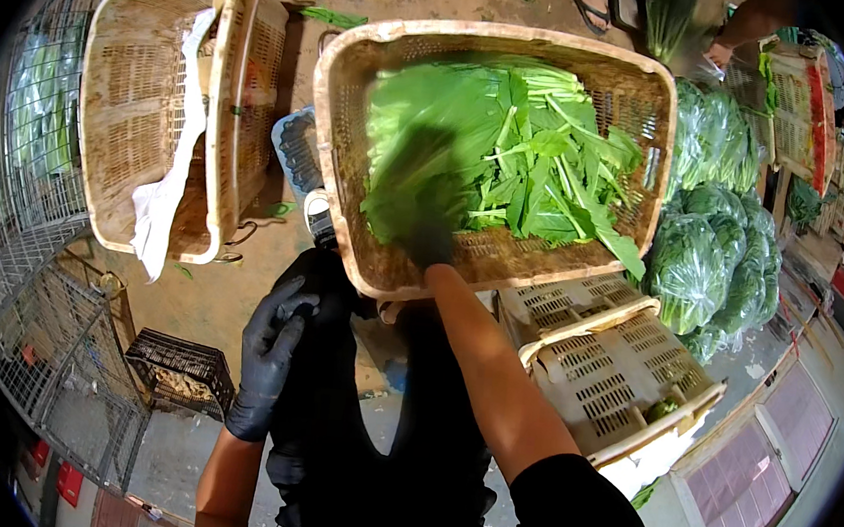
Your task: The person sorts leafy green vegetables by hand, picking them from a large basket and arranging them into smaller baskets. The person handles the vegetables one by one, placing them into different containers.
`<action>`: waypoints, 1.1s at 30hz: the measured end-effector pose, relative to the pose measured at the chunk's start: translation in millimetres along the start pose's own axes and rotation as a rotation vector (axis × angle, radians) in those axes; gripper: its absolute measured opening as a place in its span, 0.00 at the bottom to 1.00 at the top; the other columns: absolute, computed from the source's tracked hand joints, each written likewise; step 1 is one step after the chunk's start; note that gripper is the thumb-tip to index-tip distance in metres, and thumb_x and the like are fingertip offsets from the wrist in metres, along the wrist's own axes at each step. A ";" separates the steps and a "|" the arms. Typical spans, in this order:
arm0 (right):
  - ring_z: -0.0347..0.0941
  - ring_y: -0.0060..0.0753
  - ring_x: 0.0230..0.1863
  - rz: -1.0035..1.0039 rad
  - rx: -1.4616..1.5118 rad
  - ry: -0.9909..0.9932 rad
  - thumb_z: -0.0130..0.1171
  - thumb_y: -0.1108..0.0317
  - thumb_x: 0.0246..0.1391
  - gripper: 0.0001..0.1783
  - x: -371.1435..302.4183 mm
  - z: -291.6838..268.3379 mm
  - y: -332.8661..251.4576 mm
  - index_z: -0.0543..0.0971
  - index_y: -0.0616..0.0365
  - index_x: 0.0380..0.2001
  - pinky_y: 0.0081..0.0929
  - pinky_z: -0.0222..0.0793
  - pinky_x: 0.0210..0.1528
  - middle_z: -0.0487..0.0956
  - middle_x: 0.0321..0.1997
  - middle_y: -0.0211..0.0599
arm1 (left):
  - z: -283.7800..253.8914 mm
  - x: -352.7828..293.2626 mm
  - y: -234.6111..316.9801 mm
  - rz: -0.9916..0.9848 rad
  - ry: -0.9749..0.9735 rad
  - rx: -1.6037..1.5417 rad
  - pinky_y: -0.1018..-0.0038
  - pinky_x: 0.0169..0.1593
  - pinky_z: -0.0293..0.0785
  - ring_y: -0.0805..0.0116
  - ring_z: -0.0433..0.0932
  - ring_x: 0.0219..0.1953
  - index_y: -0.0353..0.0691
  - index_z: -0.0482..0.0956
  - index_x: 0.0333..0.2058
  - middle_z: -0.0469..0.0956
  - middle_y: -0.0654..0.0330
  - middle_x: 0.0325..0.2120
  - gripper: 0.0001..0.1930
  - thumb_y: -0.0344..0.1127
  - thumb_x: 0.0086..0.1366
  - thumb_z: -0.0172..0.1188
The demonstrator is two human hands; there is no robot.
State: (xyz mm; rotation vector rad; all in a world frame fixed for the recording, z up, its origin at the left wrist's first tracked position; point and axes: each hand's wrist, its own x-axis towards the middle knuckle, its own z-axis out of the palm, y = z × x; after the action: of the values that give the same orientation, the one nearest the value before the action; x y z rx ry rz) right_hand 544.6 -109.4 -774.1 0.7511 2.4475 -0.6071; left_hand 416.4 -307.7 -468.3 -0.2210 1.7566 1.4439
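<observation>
In front of me a large tan plastic crate (502, 35) holds leafy green vegetables (532, 153) with pale stems, loosely piled. My right hand (432, 204), in a dark glove, reaches into the left part of this crate, over the leaves. It is smeared by motion, so its fingers and anything in them cannot be made out. My left hand (271, 356), in a dark grey glove, rests by my left knee, outside the crate. Its fingers are loosely bent and apart, with nothing seen in them.
Stacked tan crates (230, 106) with a white cloth (175, 162) stand at left, near a wire cage (52, 362) and a black crate (182, 368). At right are bagged greens (698, 268) and a slotted crate (613, 371). Another person's hand (718, 54) shows at far right.
</observation>
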 end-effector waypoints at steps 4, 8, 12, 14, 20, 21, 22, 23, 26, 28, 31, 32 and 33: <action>0.73 0.51 0.42 -0.191 -0.006 -0.263 0.55 0.61 0.50 0.26 14.1 4.3 7.8 0.67 0.52 0.54 0.42 0.70 0.44 0.73 0.49 0.48 | 26.6 66.3 -34.8 -0.054 0.008 0.137 0.77 0.47 0.69 0.72 0.73 0.43 0.34 0.66 0.55 0.77 0.56 0.40 0.21 0.22 0.60 0.48; 0.75 0.44 0.41 -0.542 0.055 -0.373 0.50 0.66 0.52 0.15 14.2 -49.0 133.8 0.77 0.50 0.43 0.37 0.72 0.42 0.77 0.44 0.45 | 49.7 128.4 -98.5 0.141 -0.050 0.080 0.77 0.49 0.68 0.72 0.73 0.44 0.33 0.66 0.54 0.76 0.57 0.40 0.20 0.23 0.62 0.49; 0.72 0.44 0.47 -0.651 -0.185 -0.289 0.56 0.72 0.43 0.22 36.6 -117.4 168.5 0.75 0.51 0.47 0.35 0.71 0.45 0.74 0.49 0.42 | 66.0 171.5 -130.0 0.250 -0.067 0.102 0.75 0.51 0.67 0.70 0.73 0.44 0.33 0.66 0.54 0.76 0.55 0.42 0.20 0.23 0.62 0.49; 0.72 0.46 0.45 -0.637 -0.139 -0.188 0.58 0.74 0.40 0.24 53.9 -133.9 155.5 0.73 0.55 0.46 0.36 0.69 0.44 0.75 0.45 0.43 | 81.5 175.2 -130.1 0.301 -0.091 -0.002 0.73 0.52 0.65 0.68 0.73 0.45 0.32 0.66 0.54 0.76 0.53 0.42 0.21 0.22 0.61 0.47; 0.75 0.54 0.35 -0.496 -0.202 -0.190 0.64 0.53 0.43 0.41 39.1 -79.9 102.8 0.61 0.60 0.57 0.38 0.74 0.34 0.71 0.49 0.57 | 106.7 153.1 -166.4 0.379 0.022 0.063 0.71 0.53 0.66 0.65 0.73 0.46 0.30 0.65 0.54 0.75 0.51 0.42 0.20 0.25 0.62 0.48; 0.74 0.56 0.39 -0.477 -0.101 -0.112 0.66 0.54 0.41 0.46 31.8 -70.8 107.9 0.56 0.60 0.59 0.38 0.73 0.38 0.64 0.54 0.62 | 109.4 150.7 -175.3 0.284 0.041 0.035 0.73 0.52 0.65 0.68 0.73 0.46 0.31 0.66 0.54 0.75 0.52 0.42 0.20 0.24 0.61 0.48; 0.73 0.57 0.43 -0.464 0.005 -0.042 0.67 0.56 0.38 0.51 24.4 -62.4 112.4 0.51 0.60 0.62 0.39 0.73 0.42 0.57 0.60 0.67 | 117.4 145.7 -180.6 0.328 -0.011 0.006 0.74 0.50 0.67 0.68 0.73 0.45 0.30 0.66 0.53 0.76 0.53 0.42 0.20 0.22 0.61 0.47; 0.73 0.57 0.43 -0.468 0.015 -0.040 0.67 0.56 0.38 0.51 24.0 -55.1 117.6 0.51 0.60 0.62 0.39 0.73 0.42 0.57 0.60 0.67 | 129.7 141.0 -178.7 0.263 -0.060 0.034 0.69 0.54 0.68 0.64 0.74 0.47 0.30 0.66 0.53 0.75 0.50 0.44 0.19 0.24 0.62 0.46; 0.54 0.60 0.63 -0.702 0.187 -0.041 0.69 0.68 0.33 0.52 42.3 -35.6 130.9 0.51 0.61 0.62 0.41 0.57 0.61 0.50 0.64 0.66 | 173.6 157.8 -204.4 -0.054 -0.173 -0.034 0.71 0.53 0.69 0.64 0.71 0.51 0.35 0.62 0.57 0.70 0.52 0.50 0.24 0.32 0.63 0.54; 0.49 0.56 0.66 -0.684 0.439 -0.062 0.70 0.65 0.34 0.53 68.7 -23.8 159.1 0.51 0.65 0.62 0.39 0.50 0.65 0.51 0.65 0.62 | 214.9 192.5 -223.1 -0.273 -0.165 0.025 0.71 0.50 0.72 0.66 0.71 0.49 0.35 0.60 0.57 0.69 0.53 0.50 0.30 0.42 0.61 0.58; 0.48 0.51 0.67 -0.815 0.617 0.007 0.70 0.56 0.39 0.54 86.5 -31.0 167.9 0.50 0.66 0.62 0.38 0.47 0.66 0.53 0.65 0.58 | 235.2 220.8 -245.8 -0.311 -0.222 -0.135 0.72 0.40 0.76 0.67 0.75 0.40 0.35 0.65 0.53 0.73 0.55 0.43 0.32 0.51 0.57 0.62; 0.48 0.51 0.67 -0.773 0.797 -0.045 0.69 0.55 0.40 0.53 82.7 -41.1 166.0 0.50 0.66 0.62 0.37 0.47 0.66 0.54 0.64 0.57 | 238.1 220.2 -244.0 -0.286 -0.180 -0.157 0.71 0.37 0.76 0.67 0.75 0.36 0.35 0.67 0.50 0.74 0.56 0.39 0.30 0.51 0.57 0.61; 0.49 0.52 0.67 -0.726 0.975 -0.099 0.67 0.53 0.41 0.53 76.9 -50.3 164.3 0.50 0.66 0.62 0.37 0.47 0.66 0.55 0.64 0.57 | 240.3 219.6 -242.1 -0.262 -0.138 -0.180 0.71 0.34 0.77 0.67 0.76 0.32 0.35 0.69 0.48 0.75 0.57 0.36 0.28 0.51 0.57 0.61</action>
State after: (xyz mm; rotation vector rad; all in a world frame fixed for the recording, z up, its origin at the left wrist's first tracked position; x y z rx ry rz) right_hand 572.8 70.2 -822.8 0.0755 2.1916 -2.1181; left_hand 536.9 -97.4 -793.6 -0.4195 1.4297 1.3894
